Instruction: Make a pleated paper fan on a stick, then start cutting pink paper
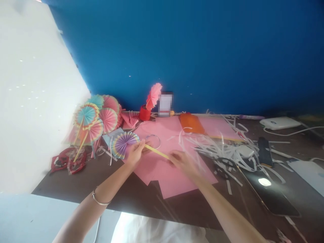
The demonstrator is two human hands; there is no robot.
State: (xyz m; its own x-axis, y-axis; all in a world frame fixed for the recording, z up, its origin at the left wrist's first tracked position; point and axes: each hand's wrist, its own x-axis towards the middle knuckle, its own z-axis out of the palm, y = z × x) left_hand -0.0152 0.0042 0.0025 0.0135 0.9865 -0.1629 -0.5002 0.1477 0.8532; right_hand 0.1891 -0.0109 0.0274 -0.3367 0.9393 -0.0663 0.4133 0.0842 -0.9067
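Note:
A round folded-paper fan (126, 144), purple in the middle with paler bands toward its rim, lies just beyond my left hand (136, 152). My left fingers are closed on one end of a narrow yellow strip (157, 152) beside the fan. The fingers of my right hand (179, 160) pinch the strip's other end, so it spans between both hands. Whether the strip joins the fan is hidden behind my left hand. Beneath both hands are pink paper sheets (167, 184), with a thin ring (158, 138) on them.
Finished-looking paper fans (108, 119) stand at the left by red ribbon (59, 162). A red holder (144, 113) bears a pink fan near the blue wall. White paper strips (227, 152) pile up at the right, near a phone (270, 192) and a white corded device (279, 123).

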